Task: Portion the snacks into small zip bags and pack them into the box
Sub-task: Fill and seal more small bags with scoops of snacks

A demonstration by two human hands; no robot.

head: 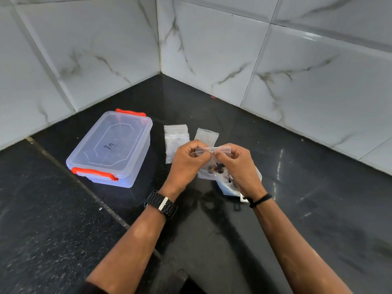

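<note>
Dark polished surface [212, 240] under both hands: left hand [186, 164] and right hand [237, 166] pinch the zip bag [212, 164] top between them, where an unevenly pressed seal could spill snacks [216, 167] before the closed box [110, 145] to their left.

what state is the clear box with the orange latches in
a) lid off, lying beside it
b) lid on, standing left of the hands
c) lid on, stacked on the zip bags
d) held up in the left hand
b: the clear box stands on the black counter with its lid on, left of the left hand and the right hand, whose fingers pinch the top of a small zip bag.
</note>
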